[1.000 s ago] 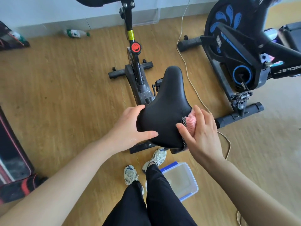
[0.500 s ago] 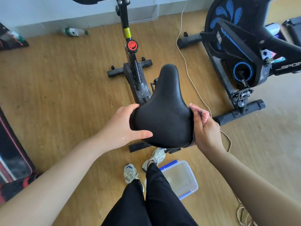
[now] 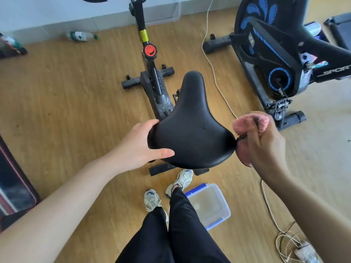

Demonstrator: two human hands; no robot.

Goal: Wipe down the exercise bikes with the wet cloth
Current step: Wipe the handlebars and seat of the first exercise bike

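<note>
The saddle (image 3: 190, 130) of the nearer exercise bike (image 3: 154, 86) is gripped at its rear left edge by the left hand (image 3: 139, 147). The thumb is laid over the top and the fingers are curled under the rim. This hold is judged to steady the seat against the sideways push of wiping.

The wet cloth (image 3: 242, 124), pink with a dark netted edge, is bunched in the right hand (image 3: 266, 149), whose fingers are closed around it. It is held at the saddle's rear right corner, just beside the rim. Whether it actually touches the rim cannot be told, as the wad is blurred. From this position the side edge is taken to be the part being worked, not the top, and the bunching is judged to give a firm pad for the curved rim. The seat is thus bracketed between the two hands.

Below the right hand, by the person's feet, a clear plastic tub (image 3: 209, 204) is set on the floor, a placement judged handy for rinsing. Beyond the right hand a second bike (image 3: 275, 59) is stood, yet to be wiped. A white cable (image 3: 214, 73) is trailed across the floor between the two bikes, where it could be caught by a foot.
</note>
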